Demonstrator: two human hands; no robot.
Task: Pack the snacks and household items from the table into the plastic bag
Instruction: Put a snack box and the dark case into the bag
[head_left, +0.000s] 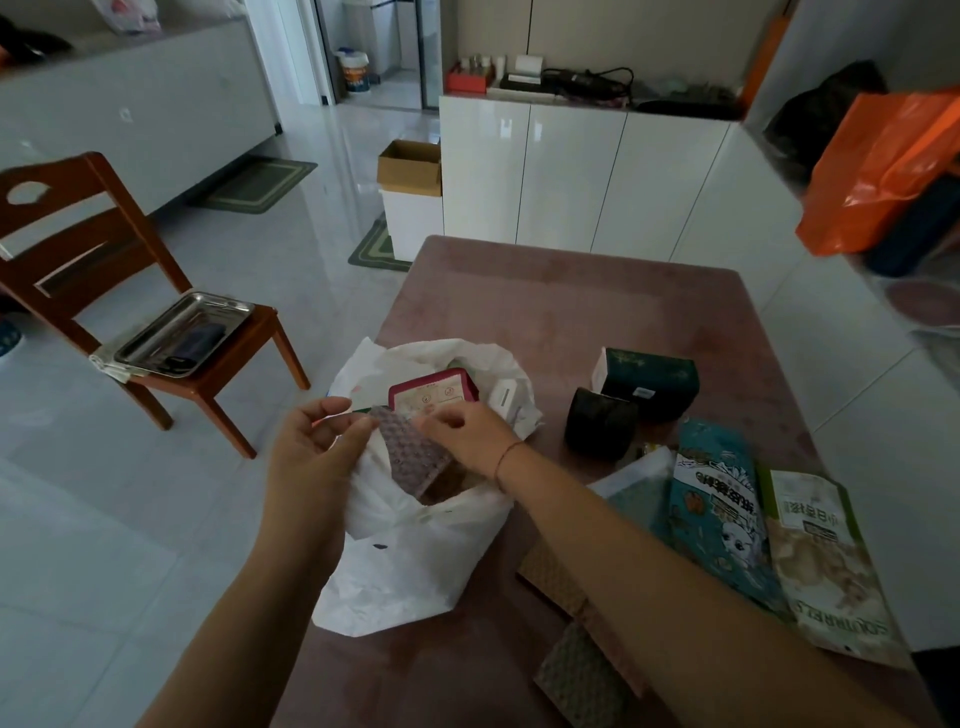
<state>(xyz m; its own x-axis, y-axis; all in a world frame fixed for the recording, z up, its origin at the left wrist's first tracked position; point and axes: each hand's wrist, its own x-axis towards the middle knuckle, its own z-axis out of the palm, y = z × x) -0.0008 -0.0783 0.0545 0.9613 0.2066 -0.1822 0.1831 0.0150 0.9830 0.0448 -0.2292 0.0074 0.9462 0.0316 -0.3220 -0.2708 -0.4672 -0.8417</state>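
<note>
A white plastic bag (415, 551) lies open at the left edge of the pink table (571, 301). My left hand (317, 447) pinches the bag's rim and holds the mouth open. My right hand (467, 431) grips a flat purple-brown dotted packet (410, 457) that is partly inside the mouth. A red-rimmed box (434, 392) and a small white item (504, 402) sit in the bag. On the table to the right lie a dark green box (649, 379), a dark roll (600, 423), a teal snack pouch (719, 514) and a green-beige nut pouch (826, 566).
Brown patterned packets (576, 670) lie near the table's front edge, under my right forearm. A wooden chair (104, 291) holding a metal tray (182, 332) stands to the left. An orange bag (883, 166) hangs at the right, and white cabinets (571, 171) stand behind the table.
</note>
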